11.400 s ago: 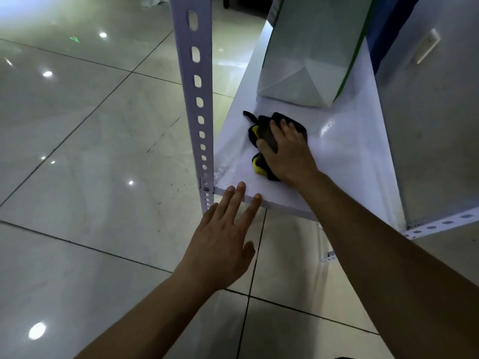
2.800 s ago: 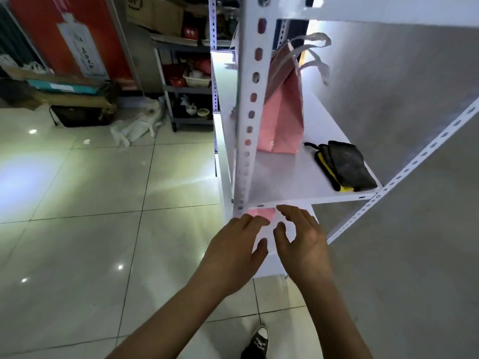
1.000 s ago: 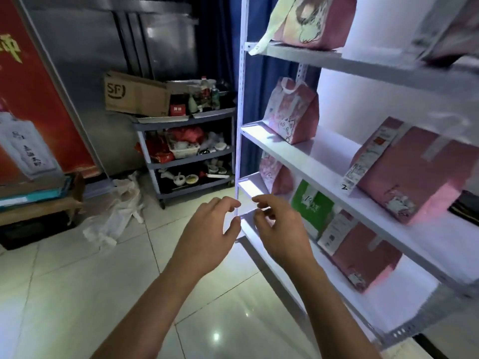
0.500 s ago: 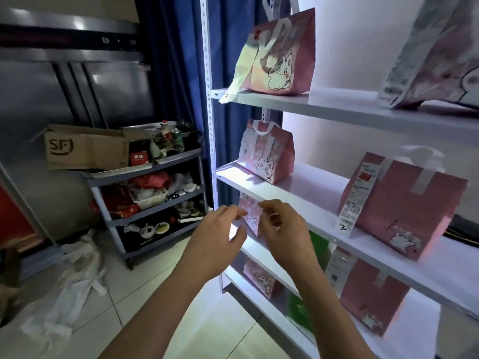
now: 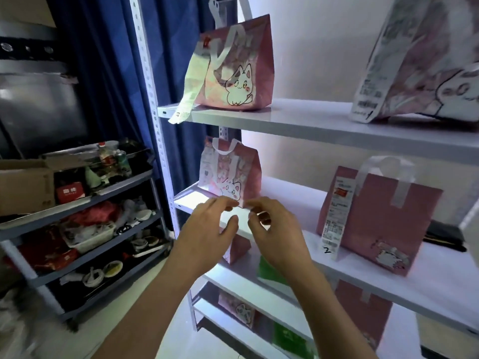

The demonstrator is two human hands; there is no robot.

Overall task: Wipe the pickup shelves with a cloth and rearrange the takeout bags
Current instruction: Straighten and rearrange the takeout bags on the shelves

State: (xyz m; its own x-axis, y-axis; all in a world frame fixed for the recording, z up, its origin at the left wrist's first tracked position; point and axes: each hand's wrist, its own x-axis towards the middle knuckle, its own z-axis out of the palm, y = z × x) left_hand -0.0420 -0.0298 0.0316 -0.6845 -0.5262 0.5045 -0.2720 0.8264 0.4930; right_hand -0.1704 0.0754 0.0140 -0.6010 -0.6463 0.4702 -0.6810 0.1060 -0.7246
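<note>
Pink cat bag (image 5: 229,177) on the middle shelf (image 5: 324,252) is what both hands look headed for. From the head cam it sits just above and beyond the fingertips, near the shelf's left end, standing upright with its handle on top and its longer side running back along the shelf. Left hand (image 5: 207,234) and right hand (image 5: 277,234) are close together in front of the shelf edge, fingers loosely curled, holding nothing; whether any fingertip touches the bag's bottom corner, I can't tell. Neither hand is clearly nearer, so it reads as a two-handed grab.

White shelf board is smooth and glossy, so I'd guess the bag slides easily. Further right on that shelf sits a bigger pink bag (image 5: 373,218) with a receipt (image 5: 335,216), and a dark cloth (image 5: 443,235) beyond it. Metal cart (image 5: 77,216) full of clutter stands off to the left by a blue curtain (image 5: 103,73).
</note>
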